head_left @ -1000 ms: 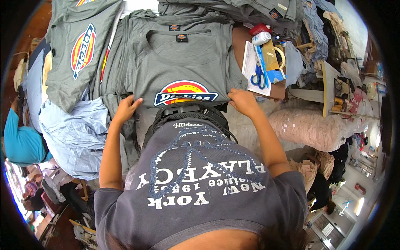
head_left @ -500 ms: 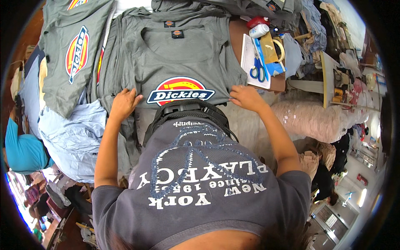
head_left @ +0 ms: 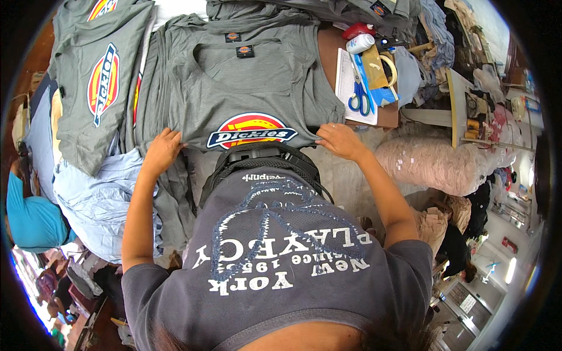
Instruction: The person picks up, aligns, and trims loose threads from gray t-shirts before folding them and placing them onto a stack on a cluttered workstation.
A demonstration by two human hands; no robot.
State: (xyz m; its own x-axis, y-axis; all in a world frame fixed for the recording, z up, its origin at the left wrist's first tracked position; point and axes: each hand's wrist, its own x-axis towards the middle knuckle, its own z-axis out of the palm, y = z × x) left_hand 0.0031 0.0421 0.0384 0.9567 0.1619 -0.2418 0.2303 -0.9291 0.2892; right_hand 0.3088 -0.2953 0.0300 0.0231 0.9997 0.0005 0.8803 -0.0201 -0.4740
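Basically, nearest was the wearer's dark tee point(head_left: 328, 292), printed in white, with a black belt pouch point(head_left: 260, 158) just below the grey top's point(head_left: 234, 96) hem. The grey top lay face up, neckline away from the wearer. Left hand point(head_left: 164, 149) had its fingers curled onto the top's lower left corner, looked like a pinch; thumb contact was partly hidden. Right hand point(head_left: 338, 141) pinched the lower right corner between thumb and fingers, palm down. Hem ran between the two hands, with a red, yellow and blue print point(head_left: 252, 131) just above it. A black neck label point(head_left: 244, 51) showed inside the top's neckline; a second label point(head_left: 233, 37) showed just above it.

Left of the top: folded grey cloth point(head_left: 153, 88) right beside it, then a printed garment point(head_left: 73, 117) set at an angle. Lower left of it: light blue cloth point(head_left: 99, 205), heaped.

Right of the top: blue-handled scissors point(head_left: 359, 104) lay on white paper point(head_left: 344, 64), near a tape roll point(head_left: 389, 67), a white bottle point(head_left: 360, 44) and a red object point(head_left: 357, 30). Lower right, well apart: a wrapped pink bundle point(head_left: 427, 167).

Above the top: more grey cloth point(head_left: 328, 9). Far left of it, a co-worker in teal point(head_left: 38, 216) sat or stood, couldn't tell which.
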